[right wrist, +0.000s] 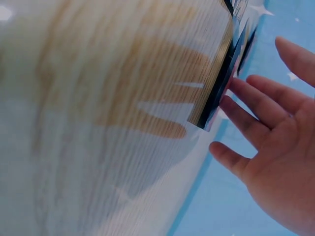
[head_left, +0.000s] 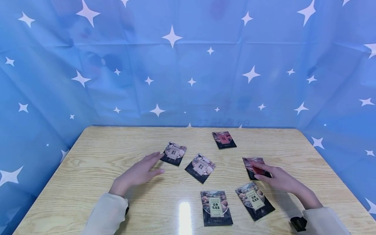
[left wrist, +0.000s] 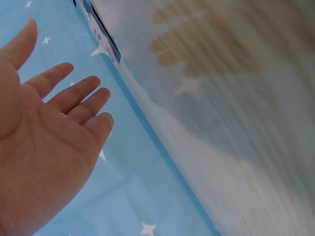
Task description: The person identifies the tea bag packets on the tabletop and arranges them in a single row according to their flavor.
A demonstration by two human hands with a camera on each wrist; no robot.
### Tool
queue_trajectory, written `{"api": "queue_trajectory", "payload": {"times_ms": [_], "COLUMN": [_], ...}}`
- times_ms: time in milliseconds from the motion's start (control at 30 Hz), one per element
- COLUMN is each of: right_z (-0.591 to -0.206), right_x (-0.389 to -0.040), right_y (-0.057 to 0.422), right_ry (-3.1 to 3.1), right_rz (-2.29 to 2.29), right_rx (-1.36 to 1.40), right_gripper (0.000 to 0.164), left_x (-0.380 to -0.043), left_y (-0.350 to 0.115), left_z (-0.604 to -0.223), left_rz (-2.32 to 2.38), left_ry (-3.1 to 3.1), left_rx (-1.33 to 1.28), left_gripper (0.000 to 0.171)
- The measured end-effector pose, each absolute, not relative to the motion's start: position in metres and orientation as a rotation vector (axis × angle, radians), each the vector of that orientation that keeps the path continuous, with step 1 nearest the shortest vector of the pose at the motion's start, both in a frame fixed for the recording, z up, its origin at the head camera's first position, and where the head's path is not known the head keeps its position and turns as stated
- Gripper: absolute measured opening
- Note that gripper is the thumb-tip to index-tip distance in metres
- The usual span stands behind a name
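My left hand [head_left: 139, 173] hovers over the table, fingers extended, its fingertips at the edge of a pink-label tea packet [head_left: 174, 153]. In the left wrist view the palm shows with relaxed fingers and nothing held; that packet [left wrist: 101, 32] lies beyond them. A second pink-label tea packet [head_left: 201, 168] lies to its right, tilted. On the right, the fingertips of my right hand [head_left: 280, 179] rest on a red-label tea packet [head_left: 253, 163], covering part of it. The right wrist view shows nearly straight fingers against this packet [right wrist: 222, 83].
Another red-label tea packet [head_left: 224, 140] lies toward the back of the wooden table [head_left: 117, 143]. Nearer the front are two green-label oolong tea packets, one straight [head_left: 216, 209] and one slanted [head_left: 255, 200]. A blue star-patterned cloth [head_left: 176, 81] hangs behind the table and along its sides.
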State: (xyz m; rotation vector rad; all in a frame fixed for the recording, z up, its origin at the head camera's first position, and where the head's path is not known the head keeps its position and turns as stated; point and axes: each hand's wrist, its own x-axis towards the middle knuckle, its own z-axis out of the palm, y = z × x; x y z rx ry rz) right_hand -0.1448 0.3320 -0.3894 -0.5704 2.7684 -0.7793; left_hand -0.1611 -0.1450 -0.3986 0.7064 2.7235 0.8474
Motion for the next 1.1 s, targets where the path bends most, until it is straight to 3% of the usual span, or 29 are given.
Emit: {"api": "queue_trajectory", "payload": {"times_ms": [1100], "right_z": [-0.391], "right_x": [-0.145], "right_y": [0.334], "right_ry": [2.742], "right_rz": [-0.785], "right_rx": [-0.548], "right_gripper": [0.056], "left_x": [-0.212], "left_y": [-0.098], "left_z": [-0.395], "left_rz": [0.980], "left_ry": [2.624], "left_rx": [0.677], "left_gripper": [0.051]}}
